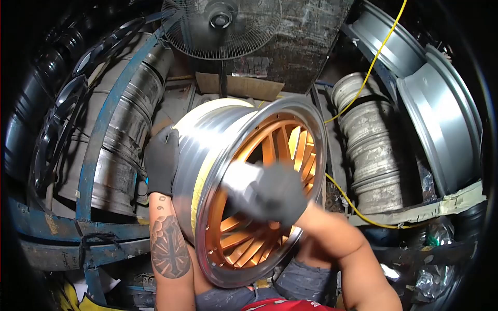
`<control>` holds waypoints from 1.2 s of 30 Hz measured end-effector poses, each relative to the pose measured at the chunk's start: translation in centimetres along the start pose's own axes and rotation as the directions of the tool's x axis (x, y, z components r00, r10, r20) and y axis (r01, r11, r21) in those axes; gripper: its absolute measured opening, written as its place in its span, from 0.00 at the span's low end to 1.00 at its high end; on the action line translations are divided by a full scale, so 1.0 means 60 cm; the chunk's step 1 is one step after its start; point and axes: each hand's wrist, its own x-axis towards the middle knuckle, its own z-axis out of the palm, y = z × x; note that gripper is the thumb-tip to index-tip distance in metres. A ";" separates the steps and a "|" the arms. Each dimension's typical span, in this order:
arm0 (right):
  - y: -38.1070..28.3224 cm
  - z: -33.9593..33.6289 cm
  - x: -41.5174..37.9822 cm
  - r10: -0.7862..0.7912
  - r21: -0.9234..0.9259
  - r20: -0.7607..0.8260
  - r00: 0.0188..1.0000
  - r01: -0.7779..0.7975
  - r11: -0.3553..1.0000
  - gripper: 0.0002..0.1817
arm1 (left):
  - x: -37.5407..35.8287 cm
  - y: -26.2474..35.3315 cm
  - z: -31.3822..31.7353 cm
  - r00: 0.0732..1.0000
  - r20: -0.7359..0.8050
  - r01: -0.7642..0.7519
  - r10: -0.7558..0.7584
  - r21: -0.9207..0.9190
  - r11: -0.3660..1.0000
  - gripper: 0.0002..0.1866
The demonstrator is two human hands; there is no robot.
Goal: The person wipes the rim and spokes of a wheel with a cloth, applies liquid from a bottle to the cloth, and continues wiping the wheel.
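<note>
A car wheel [201, 136] with a polished silver barrel, bronze spokes and yellow tape stands tilted over my lap. My left hand [161, 160], in a dark glove, grips the barrel's left back edge. Across the wheel's face, my gloved right hand [282, 193] is smeared by motion. It holds a blurred whitish-grey piece [241, 176], maybe a cloth or a pad, against or just above the spokes near the outer lip. Its fingers are hard to make out, and the hand hides part of the spokes.
A standing fan [220, 23] is at the back, before a dark board. Worn wheel barrels lie in rows at left [116, 179] and right [371, 137]. Silver rims [443, 124] lean at the far right. A yellow cable [374, 62] runs down the right side. Blue metal frames [98, 124] border the left.
</note>
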 end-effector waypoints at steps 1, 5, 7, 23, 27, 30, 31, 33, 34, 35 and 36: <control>0.017 -0.002 0.003 0.041 -0.088 -0.025 0.999 -0.043 0.995 0.11 | -0.006 0.001 -0.004 1.000 0.016 0.025 -0.024 -0.008 1.000 0.20; -0.034 0.008 0.001 0.083 0.044 -0.064 0.994 -0.080 0.996 0.11 | 0.002 -0.006 0.000 1.000 0.017 0.018 -0.018 0.007 1.000 0.21; 0.004 -0.008 -0.003 0.034 -0.046 -0.053 0.998 -0.037 0.998 0.11 | -0.008 -0.001 -0.004 1.000 0.005 -0.005 0.005 0.012 1.000 0.21; 0.094 -0.076 -0.080 0.720 0.681 0.414 0.557 -0.715 0.161 0.18 | 0.034 -0.081 -0.001 0.991 0.112 0.063 -0.071 0.075 0.995 0.19; 0.135 -0.062 -0.115 0.735 0.608 0.352 0.579 -0.739 0.290 0.19 | 0.017 -0.067 -0.009 0.995 0.072 0.062 -0.076 0.181 0.981 0.19; 0.143 -0.051 -0.124 0.676 0.607 0.249 0.694 -0.655 0.449 0.18 | -0.009 -0.047 -0.020 0.997 0.074 0.004 -0.017 0.177 0.984 0.20; 0.143 -0.049 -0.125 0.681 0.625 0.229 0.695 -0.641 0.445 0.18 | -0.017 -0.040 -0.022 0.997 0.074 0.002 -0.015 0.170 0.985 0.20; 0.143 -0.042 -0.123 0.692 0.662 0.186 0.697 -0.609 0.436 0.18 | -0.031 -0.025 -0.027 0.996 0.088 -0.004 -0.012 0.177 0.984 0.19; 0.148 -0.040 -0.122 0.689 0.652 0.197 0.698 -0.618 0.439 0.19 | -0.036 -0.019 -0.028 0.996 0.084 -0.008 -0.008 0.186 0.982 0.19; 0.151 -0.044 -0.122 0.723 0.630 0.274 0.634 -0.687 0.363 0.19 | -0.041 -0.011 -0.031 0.997 0.081 -0.013 -0.003 0.196 0.980 0.19; 0.152 -0.049 -0.120 0.750 0.600 0.349 0.562 -0.749 0.281 0.19 | -0.045 -0.001 -0.035 0.994 0.103 0.003 -0.024 0.199 0.980 0.18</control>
